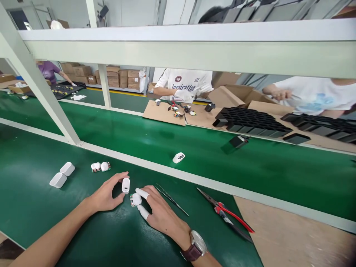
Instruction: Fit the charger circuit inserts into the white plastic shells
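Between the thumb and fingers of my left hand [108, 193] is a small white plastic charger housing [126, 186], its end with a dark slot facing me. My right hand [160, 209], with white finger cots on thumb and forefinger, pinches a small circuit board with a white block [136, 200]. Board and housing are close together but apart. Just right of my right hand lie metal tweezers [172, 201]. Farther right rest long-nose pliers [224, 213] with red and black handles. To the left are two white housings [63, 175] and two more board assemblies [100, 166].
A pale metal rail [155, 168] separates my green bench from a green conveyor belt [133, 133]. On the belt lie a white piece [178, 157] and a black box [237, 141]. Brown cardboard [294, 233] covers the right. Co-workers sit across, near black trays [251, 122].
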Demonstrator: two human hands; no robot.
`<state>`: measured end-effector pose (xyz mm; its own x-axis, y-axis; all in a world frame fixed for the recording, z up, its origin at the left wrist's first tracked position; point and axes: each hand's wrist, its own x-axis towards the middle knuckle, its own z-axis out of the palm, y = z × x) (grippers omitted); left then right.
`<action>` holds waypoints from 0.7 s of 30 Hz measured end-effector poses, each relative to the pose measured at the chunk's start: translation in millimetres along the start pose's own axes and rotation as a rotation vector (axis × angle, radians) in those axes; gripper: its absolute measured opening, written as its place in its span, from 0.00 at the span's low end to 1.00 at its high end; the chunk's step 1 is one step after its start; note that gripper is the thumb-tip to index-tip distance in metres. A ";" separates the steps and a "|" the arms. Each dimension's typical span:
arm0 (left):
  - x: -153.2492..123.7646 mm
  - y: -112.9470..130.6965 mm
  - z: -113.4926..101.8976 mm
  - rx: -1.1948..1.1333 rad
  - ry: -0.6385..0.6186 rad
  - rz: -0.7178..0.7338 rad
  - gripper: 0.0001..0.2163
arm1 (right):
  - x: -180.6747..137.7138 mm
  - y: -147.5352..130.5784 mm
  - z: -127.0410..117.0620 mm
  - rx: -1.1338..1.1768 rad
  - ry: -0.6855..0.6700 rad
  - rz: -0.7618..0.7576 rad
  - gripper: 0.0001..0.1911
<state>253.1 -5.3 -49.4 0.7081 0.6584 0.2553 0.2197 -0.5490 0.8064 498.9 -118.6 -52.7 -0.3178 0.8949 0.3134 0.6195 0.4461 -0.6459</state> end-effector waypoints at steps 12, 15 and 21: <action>5.3 9.8 -2.6 0.094 -0.172 -0.113 0.25 | 2.0 -2.4 0.9 0.006 0.310 -0.022 0.25; 5.7 13.2 5.3 0.128 -0.121 0.004 0.21 | 2.8 -11.8 -1.2 -0.024 0.294 -0.068 0.27; 2.1 9.3 15.2 0.228 -0.031 0.198 0.21 | 1.8 -21.8 -1.7 -0.162 0.237 -0.103 0.33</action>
<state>266.8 -16.8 -49.4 0.7718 0.5128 0.3759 0.2181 -0.7688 0.6011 486.0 -126.7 -36.9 -0.2205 0.8141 0.5372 0.7052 0.5135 -0.4888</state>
